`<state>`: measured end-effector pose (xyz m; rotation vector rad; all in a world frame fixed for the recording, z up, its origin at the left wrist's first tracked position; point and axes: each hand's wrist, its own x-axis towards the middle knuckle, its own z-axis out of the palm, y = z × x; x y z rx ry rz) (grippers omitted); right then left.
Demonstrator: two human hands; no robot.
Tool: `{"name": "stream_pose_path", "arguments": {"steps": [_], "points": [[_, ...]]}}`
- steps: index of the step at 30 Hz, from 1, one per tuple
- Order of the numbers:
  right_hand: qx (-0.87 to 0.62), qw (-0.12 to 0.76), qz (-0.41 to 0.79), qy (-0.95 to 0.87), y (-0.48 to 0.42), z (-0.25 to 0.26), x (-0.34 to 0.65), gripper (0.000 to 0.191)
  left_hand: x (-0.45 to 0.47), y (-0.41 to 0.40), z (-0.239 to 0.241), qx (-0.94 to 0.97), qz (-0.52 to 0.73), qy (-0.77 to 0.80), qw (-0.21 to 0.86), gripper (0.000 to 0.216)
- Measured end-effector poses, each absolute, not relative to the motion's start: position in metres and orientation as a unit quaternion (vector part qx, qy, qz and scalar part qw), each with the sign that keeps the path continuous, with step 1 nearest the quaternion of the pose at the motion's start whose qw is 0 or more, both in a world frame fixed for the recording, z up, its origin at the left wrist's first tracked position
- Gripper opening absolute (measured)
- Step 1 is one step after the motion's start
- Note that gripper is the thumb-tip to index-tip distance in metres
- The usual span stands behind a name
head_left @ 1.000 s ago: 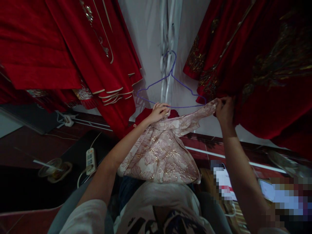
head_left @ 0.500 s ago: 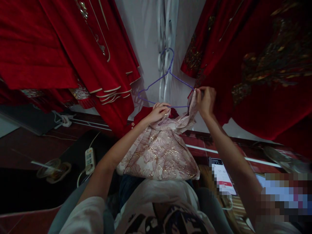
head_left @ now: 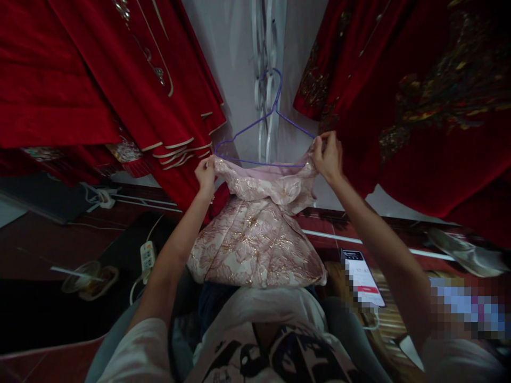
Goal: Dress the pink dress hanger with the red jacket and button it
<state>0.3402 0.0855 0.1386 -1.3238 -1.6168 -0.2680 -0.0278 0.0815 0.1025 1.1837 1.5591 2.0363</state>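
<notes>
A pale pink dress [head_left: 259,239] with a gold leaf pattern hangs in front of me, its skirt reaching down to my lap. Its shoulders lie over the two ends of a purple wire hanger [head_left: 251,126], whose hook is up on a white chain-like hanging strip. My left hand [head_left: 206,173] pinches the dress's left shoulder at the hanger's left end. At the other end, my right hand [head_left: 328,155] grips the right shoulder between thumb and fingers. The open neckline stretches between both hands, just below the hanger's bottom bar.
Red embroidered garments [head_left: 159,80] hang on the left, and more red garments [head_left: 399,133] on the right. A power strip [head_left: 147,256] and a plastic cup [head_left: 82,276] are at lower left. A lit phone [head_left: 363,279] rests on a slatted wooden surface at lower right.
My left hand has moved left from the hanger's middle to its left end, bringing the dress's left shoulder there. The neckline is now spread wide. My right hand stays at the right end.
</notes>
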Motion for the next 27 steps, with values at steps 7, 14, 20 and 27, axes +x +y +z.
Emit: {"name": "stream_pose_path", "arguments": {"steps": [7, 14, 20, 27], "points": [[-0.538, 0.484, -0.094, -0.684, 0.080, 0.145, 0.341, 0.034, -0.036, 0.102, 0.095, 0.309, 0.732, 0.512, 0.328, 0.019], [-0.539, 0.482, -0.102, -0.684, 0.076, 0.147, 0.344, 0.034, -0.030, 0.119, 0.122, 0.369, 0.683, 0.518, 0.361, 0.023], [-0.542, 0.482, -0.100, -0.682, 0.081, 0.146, 0.345, 0.033, -0.027, 0.127, 0.144, 0.492, 0.635, 0.496, 0.330, 0.028], [-0.555, 0.478, -0.105, -0.673, 0.084, 0.151, 0.352, 0.034, -0.006, 0.129, 0.158, 0.610, 0.551, 0.468, 0.326, 0.026]]}}
